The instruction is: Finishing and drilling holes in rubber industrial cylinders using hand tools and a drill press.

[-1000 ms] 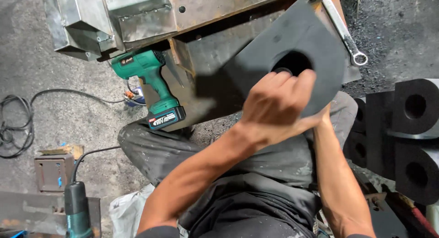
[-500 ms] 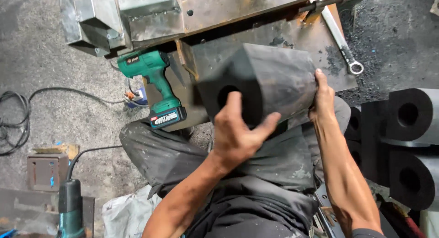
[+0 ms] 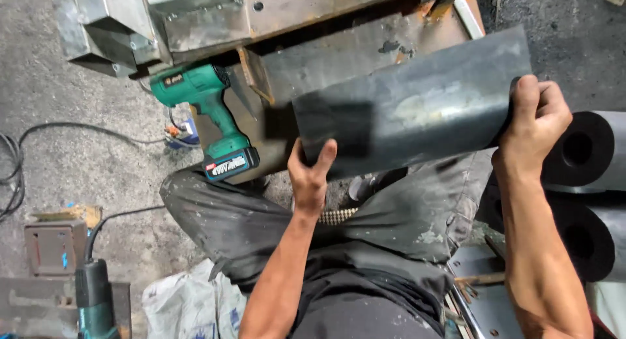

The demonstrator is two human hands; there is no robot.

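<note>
1. Head view: a long dark block (image 3: pixel 417 111) is held up in the air, lengthwise across the view, above the person's lap and in front of the rusty steel surface (image 3: pixel 339 52).
2. Done so far, as I judge it: the block is lifted clear and carried by both hands; it rests on nothing. Left: setting it down somewhere, which is not yet done.
3. The left hand (image 3: pixel 312 176) clamps the block's near left corner, thumb on the near face, fingers (image 3: pixel 324 158) curled up over the lower edge.
4. The right hand (image 3: pixel 531 120) wraps the block's right end, fingers closed round it.
5. A green drill (image 3: pixel 208 114) lies at the surface's left edge, apart from the block.
6. More black blocks (image 3: pixel 583 182), with round holes, are stacked at the right, just beside the right wrist.
</note>
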